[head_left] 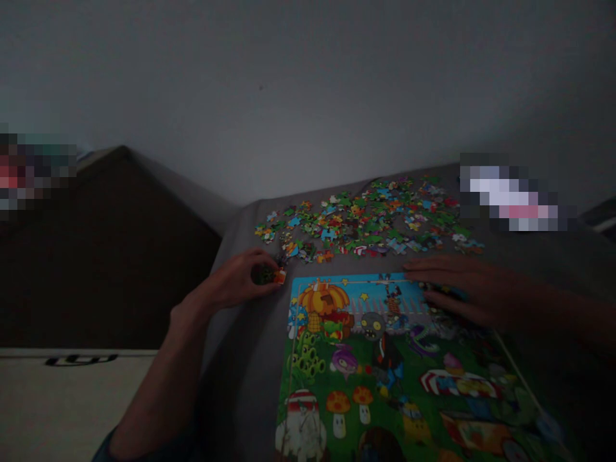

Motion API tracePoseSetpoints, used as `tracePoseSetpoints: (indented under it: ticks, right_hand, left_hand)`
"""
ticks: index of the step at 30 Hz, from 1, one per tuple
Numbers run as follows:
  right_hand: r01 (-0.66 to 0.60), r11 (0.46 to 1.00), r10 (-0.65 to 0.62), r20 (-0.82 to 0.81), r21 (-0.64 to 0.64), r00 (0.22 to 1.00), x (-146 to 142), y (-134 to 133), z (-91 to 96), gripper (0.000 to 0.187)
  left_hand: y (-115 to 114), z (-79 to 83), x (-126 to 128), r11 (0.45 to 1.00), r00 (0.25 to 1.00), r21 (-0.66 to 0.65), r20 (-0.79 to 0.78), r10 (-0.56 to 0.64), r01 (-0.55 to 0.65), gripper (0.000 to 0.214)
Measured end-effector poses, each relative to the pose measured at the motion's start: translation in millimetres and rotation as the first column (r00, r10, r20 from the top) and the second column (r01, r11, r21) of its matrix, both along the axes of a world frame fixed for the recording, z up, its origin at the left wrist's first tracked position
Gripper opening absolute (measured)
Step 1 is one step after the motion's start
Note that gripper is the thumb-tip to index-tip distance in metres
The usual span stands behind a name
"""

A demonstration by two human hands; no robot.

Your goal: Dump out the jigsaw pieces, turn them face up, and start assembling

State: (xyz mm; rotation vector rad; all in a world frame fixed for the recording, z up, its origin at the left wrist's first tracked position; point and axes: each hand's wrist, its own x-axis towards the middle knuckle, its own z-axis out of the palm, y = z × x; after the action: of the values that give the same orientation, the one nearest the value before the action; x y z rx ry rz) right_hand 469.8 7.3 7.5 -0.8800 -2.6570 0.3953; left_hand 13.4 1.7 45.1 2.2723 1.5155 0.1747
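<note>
My left hand (240, 279) rests on the grey surface just left of the colourful puzzle picture board (385, 385). Its fingers are pinched on a small green and orange puzzle piece (269, 276). My right hand (462, 289) lies flat with fingers stretched out on the board's upper right corner, pointing left. Beyond both hands a spread of loose puzzle pieces (366, 221) covers the grey surface.
The grey cloth-covered surface (245, 359) drops off at its left edge toward a dark brown shape (106, 256) and a pale floor or box (62, 398). A plain wall stands behind. The scene is dim.
</note>
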Motion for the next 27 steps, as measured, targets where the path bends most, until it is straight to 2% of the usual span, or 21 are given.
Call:
tracePoseSetpoints:
  ticks: [5, 8, 13, 19, 21, 25, 27]
  right_hand:
    - [0.029, 0.994, -0.021, 0.085, -0.101, 0.996, -9.2, 13.0, 15.0, 0.045]
    - [0.029, 0.997, -0.020, 0.136, -0.066, 0.991, -16.0, 20.9, 21.2, 0.044]
    - [0.042, 0.999, -0.045, 0.110, 0.027, 0.993, -17.1, 20.9, 14.9, 0.042]
    - [0.054, 0.996, -0.058, 0.053, 0.068, 0.997, -11.1, 16.2, 6.7, 0.042]
    - [0.058, 0.996, -0.062, 0.052, 0.064, 0.997, -9.3, 16.2, 6.2, 0.041]
    - [0.052, 0.996, -0.055, 0.042, 0.067, 0.998, -10.5, 17.0, 6.1, 0.041]
    - [0.057, 0.997, -0.056, -0.019, 0.061, 0.998, -14.6, 17.1, 6.8, 0.040]
  left_hand:
    - [-0.7, 0.8, 2.4, 1.000, 1.000, 0.010, 0.012, 0.015, -0.015, 0.037]
    - [-4.3, 4.7, 6.4, 0.999, 0.999, 0.013, 0.013, 0.047, -0.047, 0.037]
    - [-9.3, 9.1, 9.4, 0.998, 0.998, 0.047, 0.048, 0.045, -0.047, 0.033]
    - [-4.5, 2.1, 8.2, 0.990, 0.998, 0.126, 0.034, 0.052, -0.056, 0.038]
    - [-1.9, 0.8, 4.0, 0.983, 0.995, 0.157, 0.025, 0.091, -0.094, 0.044]
    - [3.5, 0.4, -16.4, 0.933, 0.966, 0.257, 0.008, 0.257, -0.250, 0.051]
    - [5.6, -0.8, -28.5, 0.921, 0.953, 0.261, -0.005, 0.302, -0.290, 0.052]
